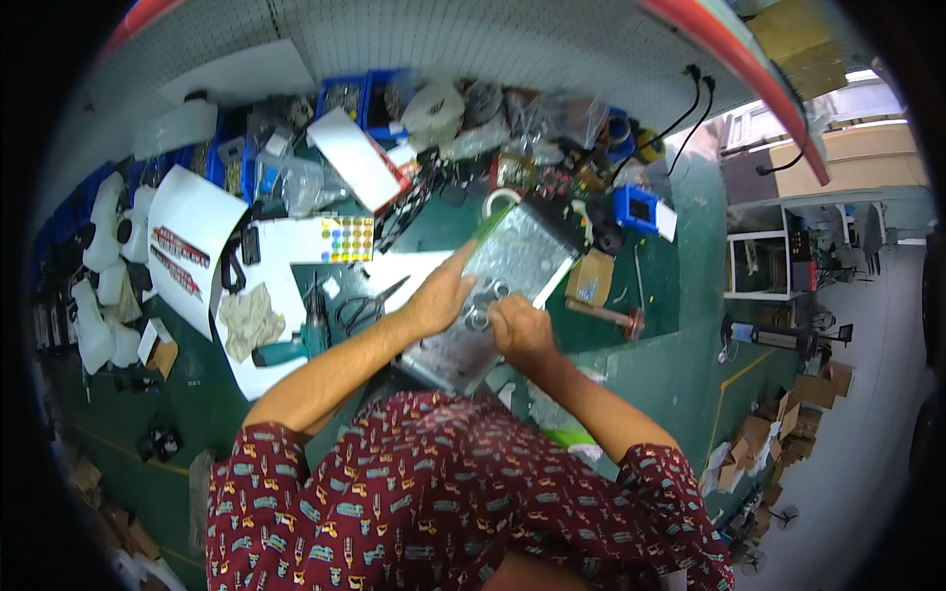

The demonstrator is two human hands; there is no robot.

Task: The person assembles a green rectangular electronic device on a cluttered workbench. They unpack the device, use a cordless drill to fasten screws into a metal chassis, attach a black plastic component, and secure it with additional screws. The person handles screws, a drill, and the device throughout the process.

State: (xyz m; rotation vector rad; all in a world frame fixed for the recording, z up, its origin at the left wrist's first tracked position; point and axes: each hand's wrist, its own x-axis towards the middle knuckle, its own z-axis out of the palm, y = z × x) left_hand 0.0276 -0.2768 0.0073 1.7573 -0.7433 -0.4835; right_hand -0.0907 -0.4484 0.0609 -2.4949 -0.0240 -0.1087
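A flat grey metal casing (519, 246) lies tilted across the middle, its lower end close to my body. My left hand (440, 300) is wrapped over its left edge and holds it. On the casing's face are several small round metal rings (480, 317), with a dark part among them. My right hand (524, 333) is closed right beside these rings, fingers bent down against the face. What sits between its fingertips is hidden.
Left of the casing lie black-handled scissors (357, 313), a teal power drill (286, 350) and a crumpled cloth (252, 320). To its right are a hammer (611, 317) and a cardboard box (590, 278). Blue bins (343, 96) and plastic bags line the back.
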